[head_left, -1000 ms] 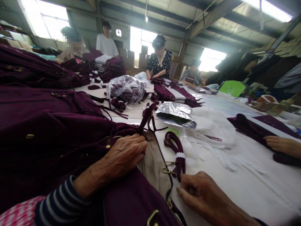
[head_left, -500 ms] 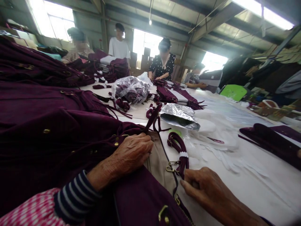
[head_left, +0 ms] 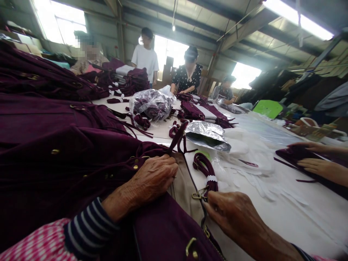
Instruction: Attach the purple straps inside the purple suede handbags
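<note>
In front of me lies an open purple bag [head_left: 165, 228] with beige lining [head_left: 179, 181] and a zip along its mouth. My left hand [head_left: 153, 177] is closed on the bag's edge near its upper end; its fingertips are tucked out of sight. My right hand [head_left: 236, 214] pinches the lower end of a coiled purple strap [head_left: 202, 163], just outside the bag's mouth. White paper [head_left: 212, 178] bands the coil, and gold-coloured metal clasps [head_left: 199, 195] hang at its lower end beside my fingers.
Purple bags [head_left: 54, 119] are piled to the left. Beyond lie a clear plastic bag of straps [head_left: 152, 103], a silver foil bag [head_left: 206, 134] and scissors [head_left: 248, 163]. A co-worker's hands [head_left: 312, 165] rest on purple material at right. Several people stand or sit behind the table.
My right hand has shifted slightly left and up along the strap's end, toward the clasps. Another person's hands have come in at the right onto the purple material. My left hand stays put.
</note>
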Demonstrator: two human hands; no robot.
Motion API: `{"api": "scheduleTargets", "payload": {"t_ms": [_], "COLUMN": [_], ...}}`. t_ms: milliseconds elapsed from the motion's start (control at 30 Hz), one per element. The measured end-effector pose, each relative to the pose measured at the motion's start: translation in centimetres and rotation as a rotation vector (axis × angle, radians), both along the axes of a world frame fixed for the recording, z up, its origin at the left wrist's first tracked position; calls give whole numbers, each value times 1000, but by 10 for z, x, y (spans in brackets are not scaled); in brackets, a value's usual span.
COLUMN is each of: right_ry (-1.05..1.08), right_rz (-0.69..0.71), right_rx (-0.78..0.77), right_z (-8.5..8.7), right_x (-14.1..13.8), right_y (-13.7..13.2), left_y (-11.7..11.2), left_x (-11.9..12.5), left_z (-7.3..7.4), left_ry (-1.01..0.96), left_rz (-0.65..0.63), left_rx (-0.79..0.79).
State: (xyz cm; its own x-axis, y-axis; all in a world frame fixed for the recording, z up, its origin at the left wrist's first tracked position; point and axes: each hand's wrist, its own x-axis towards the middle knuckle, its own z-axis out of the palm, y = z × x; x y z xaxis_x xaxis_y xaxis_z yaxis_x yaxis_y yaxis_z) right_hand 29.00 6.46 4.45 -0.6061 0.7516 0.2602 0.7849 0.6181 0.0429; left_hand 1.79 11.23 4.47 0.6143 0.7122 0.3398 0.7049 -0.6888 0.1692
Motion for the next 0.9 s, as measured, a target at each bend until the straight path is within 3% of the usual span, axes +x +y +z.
{"api": "scheduleTargets", "payload": {"t_ms": [233, 533, 767, 900], "right_ry": [42, 8, 80, 119], "right_rz": [93, 1, 224, 288], "right_rx": [123, -71, 13, 39], "right_z": [-2, -8, -9, -7], "right_x": [-3, 3, 5, 5], "right_y": [5, 18, 19, 22], "left_y": [-2, -5, -7, -6], "left_x": [0, 4, 6, 6], "left_z": [2, 6, 20, 22], "left_ry": [-1, 11, -144, -168], "left_rz": [3, 64, 265, 286], "left_rx": [-17, -56, -212, -241]}}
